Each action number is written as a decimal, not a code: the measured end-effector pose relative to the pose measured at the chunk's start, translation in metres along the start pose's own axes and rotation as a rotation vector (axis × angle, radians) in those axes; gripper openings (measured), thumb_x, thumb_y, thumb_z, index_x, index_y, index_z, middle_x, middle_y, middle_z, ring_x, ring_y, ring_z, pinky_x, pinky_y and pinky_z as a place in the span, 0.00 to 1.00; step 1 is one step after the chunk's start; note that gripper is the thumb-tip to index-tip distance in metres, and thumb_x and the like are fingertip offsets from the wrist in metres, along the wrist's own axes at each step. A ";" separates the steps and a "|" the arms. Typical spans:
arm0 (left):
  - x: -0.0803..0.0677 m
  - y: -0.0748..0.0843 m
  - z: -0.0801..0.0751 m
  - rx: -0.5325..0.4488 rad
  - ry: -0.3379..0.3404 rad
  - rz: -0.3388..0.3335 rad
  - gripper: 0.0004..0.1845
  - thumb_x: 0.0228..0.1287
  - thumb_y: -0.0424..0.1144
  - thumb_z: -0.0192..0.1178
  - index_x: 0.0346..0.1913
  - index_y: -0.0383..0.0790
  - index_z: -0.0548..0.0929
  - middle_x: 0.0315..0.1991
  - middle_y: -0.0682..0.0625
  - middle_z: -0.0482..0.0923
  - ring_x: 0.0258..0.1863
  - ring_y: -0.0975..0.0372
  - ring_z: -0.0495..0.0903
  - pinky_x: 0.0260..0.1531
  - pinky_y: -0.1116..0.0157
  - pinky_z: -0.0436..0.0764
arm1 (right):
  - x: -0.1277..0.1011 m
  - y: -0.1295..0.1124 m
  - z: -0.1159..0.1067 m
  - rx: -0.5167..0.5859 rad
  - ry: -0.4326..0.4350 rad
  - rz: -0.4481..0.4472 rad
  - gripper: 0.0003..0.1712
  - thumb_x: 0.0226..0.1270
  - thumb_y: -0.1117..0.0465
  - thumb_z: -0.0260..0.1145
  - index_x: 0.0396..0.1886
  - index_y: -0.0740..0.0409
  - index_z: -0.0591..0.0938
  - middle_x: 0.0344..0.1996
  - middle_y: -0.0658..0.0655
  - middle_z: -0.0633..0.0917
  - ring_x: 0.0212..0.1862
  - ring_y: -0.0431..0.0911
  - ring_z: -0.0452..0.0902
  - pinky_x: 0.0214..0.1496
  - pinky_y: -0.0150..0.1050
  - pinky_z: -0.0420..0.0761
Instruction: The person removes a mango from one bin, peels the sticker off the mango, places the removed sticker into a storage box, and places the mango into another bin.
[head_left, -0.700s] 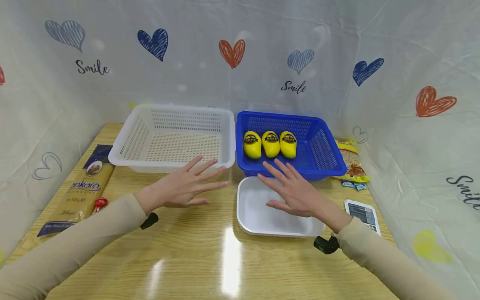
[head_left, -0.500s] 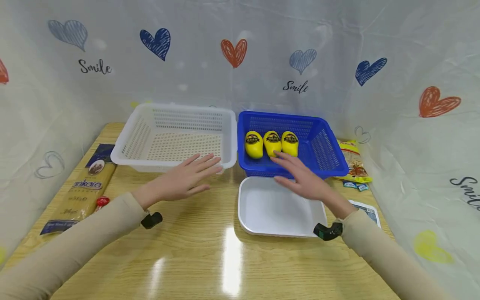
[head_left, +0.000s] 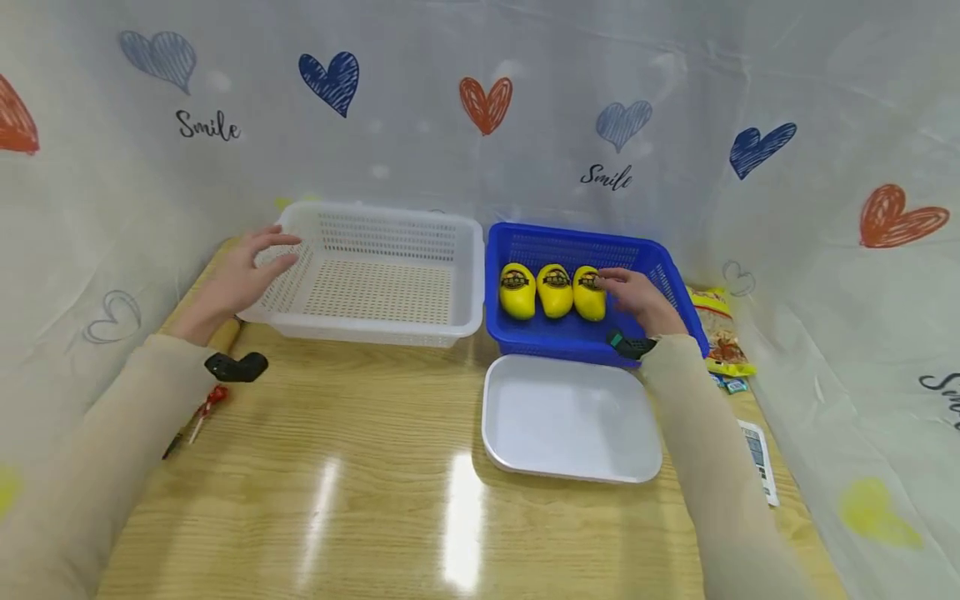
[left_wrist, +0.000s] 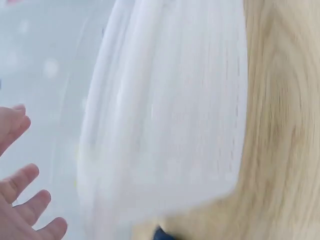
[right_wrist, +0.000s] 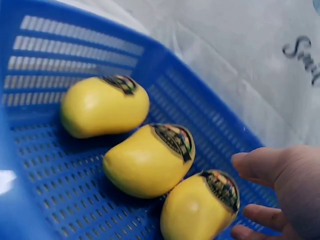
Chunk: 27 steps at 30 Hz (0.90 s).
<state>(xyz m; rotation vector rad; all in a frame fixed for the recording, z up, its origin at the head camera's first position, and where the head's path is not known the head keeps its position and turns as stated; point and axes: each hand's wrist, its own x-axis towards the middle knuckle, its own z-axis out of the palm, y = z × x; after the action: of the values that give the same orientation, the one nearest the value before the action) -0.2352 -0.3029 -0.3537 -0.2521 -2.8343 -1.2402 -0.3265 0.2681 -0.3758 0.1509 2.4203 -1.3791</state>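
In the head view my left hand [head_left: 240,279] is held at the left end of the white plastic basket [head_left: 375,328]. Its fingers are spread and loosely bent with nothing in them; in the left wrist view they stand apart from the basket wall [left_wrist: 192,125]. My right hand [head_left: 641,302] reaches into the blue basket [head_left: 558,347], right beside the rightmost yellow mango [head_left: 589,304]. The right wrist view has thumb and fingers parted near that mango's labelled end [right_wrist: 200,207], not gripping it. Two more mangoes, the middle one [head_left: 554,293] and the left one [head_left: 517,293], lie alongside.
A white tray [head_left: 570,417] sits in front of the blue basket. A red lollipop [head_left: 213,398] and a partly hidden spaghetti packet [head_left: 227,336] lie at left. At right are a yellow snack bag [head_left: 722,333], small blue packets [head_left: 735,386] and a white-edged pack [head_left: 759,458].
My left hand has moved left and away from the table's middle to the white basket's left end. My right hand has gone from above the tray into the blue basket, beside the rightmost mango.
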 end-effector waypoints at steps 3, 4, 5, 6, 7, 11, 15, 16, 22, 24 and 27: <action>-0.003 -0.026 -0.015 -0.046 -0.010 -0.112 0.34 0.75 0.56 0.46 0.73 0.37 0.63 0.78 0.39 0.42 0.74 0.40 0.41 0.65 0.33 0.50 | 0.008 0.009 0.000 0.051 -0.051 0.060 0.34 0.78 0.54 0.52 0.78 0.52 0.54 0.77 0.60 0.50 0.76 0.57 0.45 0.73 0.56 0.56; -0.004 -0.033 -0.017 -0.057 -0.026 -0.148 0.35 0.74 0.58 0.46 0.74 0.39 0.62 0.77 0.37 0.44 0.73 0.40 0.47 0.64 0.35 0.55 | 0.010 0.011 -0.001 0.069 -0.064 0.063 0.34 0.78 0.55 0.53 0.79 0.51 0.53 0.78 0.60 0.49 0.76 0.57 0.44 0.73 0.56 0.55; -0.006 -0.040 -0.019 -0.069 -0.047 -0.177 0.36 0.74 0.59 0.46 0.74 0.40 0.61 0.76 0.36 0.46 0.72 0.41 0.51 0.62 0.37 0.60 | 0.011 0.014 -0.001 0.087 -0.072 0.069 0.35 0.78 0.56 0.53 0.79 0.50 0.53 0.78 0.59 0.47 0.77 0.56 0.42 0.74 0.56 0.54; -0.008 -0.046 -0.020 -0.086 -0.068 -0.212 0.36 0.73 0.61 0.46 0.75 0.42 0.60 0.75 0.34 0.51 0.66 0.41 0.62 0.57 0.41 0.68 | 0.012 0.016 -0.002 0.096 -0.086 0.068 0.35 0.78 0.56 0.53 0.79 0.49 0.52 0.78 0.58 0.46 0.77 0.56 0.41 0.74 0.56 0.53; -0.010 -0.051 -0.021 -0.100 -0.094 -0.234 0.37 0.73 0.62 0.45 0.76 0.44 0.59 0.73 0.34 0.54 0.61 0.46 0.68 0.55 0.46 0.71 | 0.013 0.018 -0.003 0.100 -0.103 0.059 0.35 0.78 0.57 0.53 0.79 0.49 0.52 0.78 0.58 0.45 0.77 0.56 0.40 0.74 0.56 0.52; -0.018 -0.065 -0.022 -0.161 -0.152 -0.266 0.38 0.71 0.63 0.45 0.77 0.47 0.57 0.71 0.38 0.59 0.46 0.67 0.75 0.42 0.65 0.79 | 0.016 0.023 -0.004 0.118 -0.174 0.028 0.36 0.78 0.59 0.54 0.79 0.50 0.52 0.78 0.59 0.42 0.77 0.56 0.38 0.75 0.57 0.49; -0.020 -0.073 -0.022 -0.225 -0.168 -0.246 0.36 0.72 0.61 0.45 0.77 0.48 0.56 0.71 0.43 0.56 0.49 0.72 0.72 0.46 0.70 0.78 | 0.017 0.025 -0.005 0.116 -0.209 0.025 0.36 0.78 0.59 0.54 0.79 0.52 0.51 0.78 0.61 0.43 0.76 0.59 0.41 0.74 0.57 0.52; -0.020 -0.074 -0.022 -0.239 -0.168 -0.245 0.36 0.72 0.61 0.45 0.76 0.47 0.57 0.71 0.43 0.56 0.50 0.70 0.72 0.47 0.69 0.78 | 0.017 0.024 -0.005 0.121 -0.209 0.032 0.36 0.78 0.59 0.54 0.79 0.52 0.51 0.78 0.61 0.44 0.76 0.60 0.43 0.74 0.57 0.53; -0.021 -0.079 -0.024 -0.265 -0.176 -0.247 0.36 0.73 0.59 0.47 0.76 0.44 0.56 0.69 0.41 0.57 0.50 0.70 0.72 0.46 0.70 0.78 | 0.017 0.017 -0.002 0.208 -0.169 0.120 0.35 0.77 0.60 0.56 0.78 0.49 0.55 0.76 0.62 0.52 0.71 0.58 0.55 0.73 0.53 0.59; -0.022 -0.081 -0.024 -0.272 -0.181 -0.249 0.36 0.73 0.58 0.47 0.76 0.45 0.56 0.68 0.41 0.59 0.49 0.70 0.73 0.46 0.70 0.79 | 0.016 0.014 0.001 0.213 -0.148 0.142 0.36 0.76 0.60 0.57 0.78 0.49 0.55 0.75 0.62 0.54 0.69 0.57 0.58 0.72 0.53 0.60; -0.024 -0.085 -0.024 -0.299 -0.181 -0.247 0.35 0.74 0.56 0.47 0.77 0.45 0.55 0.65 0.45 0.63 0.49 0.70 0.74 0.47 0.68 0.80 | 0.016 0.011 0.005 0.207 -0.112 0.163 0.37 0.75 0.59 0.59 0.78 0.49 0.56 0.75 0.62 0.56 0.68 0.56 0.59 0.72 0.52 0.62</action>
<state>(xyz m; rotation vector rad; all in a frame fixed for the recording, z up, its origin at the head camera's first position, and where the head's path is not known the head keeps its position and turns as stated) -0.2263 -0.3805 -0.4017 -0.0210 -2.8868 -1.7810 -0.3373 0.2681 -0.3927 0.3077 2.1217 -1.5168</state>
